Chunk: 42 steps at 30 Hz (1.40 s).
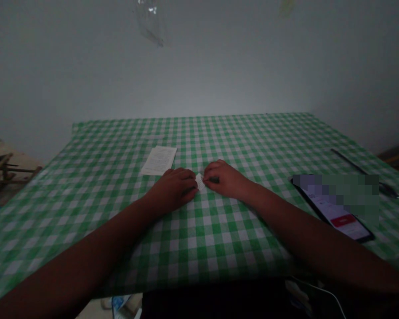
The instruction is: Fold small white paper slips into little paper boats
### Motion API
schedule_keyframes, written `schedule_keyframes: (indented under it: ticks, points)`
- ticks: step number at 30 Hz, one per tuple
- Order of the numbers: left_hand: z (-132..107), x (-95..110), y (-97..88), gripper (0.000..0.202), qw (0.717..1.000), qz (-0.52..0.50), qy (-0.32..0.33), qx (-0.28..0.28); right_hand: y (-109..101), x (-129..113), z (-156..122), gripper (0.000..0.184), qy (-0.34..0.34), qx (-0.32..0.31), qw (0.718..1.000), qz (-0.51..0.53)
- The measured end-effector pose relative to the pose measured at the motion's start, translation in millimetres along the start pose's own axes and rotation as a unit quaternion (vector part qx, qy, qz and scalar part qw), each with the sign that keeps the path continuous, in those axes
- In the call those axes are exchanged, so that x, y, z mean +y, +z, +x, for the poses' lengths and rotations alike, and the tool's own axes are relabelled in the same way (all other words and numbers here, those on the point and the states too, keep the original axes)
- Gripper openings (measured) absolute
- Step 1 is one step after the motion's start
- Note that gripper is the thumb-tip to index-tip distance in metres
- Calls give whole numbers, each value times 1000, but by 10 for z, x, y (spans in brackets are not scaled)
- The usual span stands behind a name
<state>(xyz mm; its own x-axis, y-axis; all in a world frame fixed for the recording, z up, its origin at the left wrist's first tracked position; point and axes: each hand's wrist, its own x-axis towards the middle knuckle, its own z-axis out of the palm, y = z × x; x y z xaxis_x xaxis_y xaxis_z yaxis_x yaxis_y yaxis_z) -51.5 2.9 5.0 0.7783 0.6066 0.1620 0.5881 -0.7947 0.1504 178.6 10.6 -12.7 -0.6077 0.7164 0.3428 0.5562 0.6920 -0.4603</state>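
Note:
Both my hands rest close together on the green-and-white checked tablecloth [219,133], near the middle of the table. Between them lies a small folded white piece of paper [200,181]. My left hand [173,188] has its fingers curled and pinches the paper's left side. My right hand [224,178] is closed too, its fingertips pressing the paper's right side. A flat printed white sheet [159,160] lies just beyond my left hand, apart from it.
A phone [335,212] with a lit screen lies on the table to the right. A long dark thin object [362,170] lies near the far right edge. A white wall stands behind the table. Wooden furniture [3,170] stands at the left.

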Motion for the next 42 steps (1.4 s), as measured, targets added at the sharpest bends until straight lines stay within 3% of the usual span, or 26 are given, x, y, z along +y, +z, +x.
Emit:
schedule_keyframes:
  ticks: [7,14,20,31,42]
  points:
    - [40,-32,97,16,997,-23,-70,29,-32,-117,-16,13,-25,-35,999,8]
    - [37,2,122,27,996,-10,-89,13,75,-28,63,16,58,11,997,-45]
    - [15,-4,82,33,996,-26,-90,-5,52,-19,59,14,69,-10,996,-55]
    - [-19,3,-5,37,995,-49,-83,-37,-134,-42,-30,32,58,-76,994,-45]
    - [-34,-56,58,37,995,-61,-74,-31,79,-121,4,35,139,-21,986,-92]
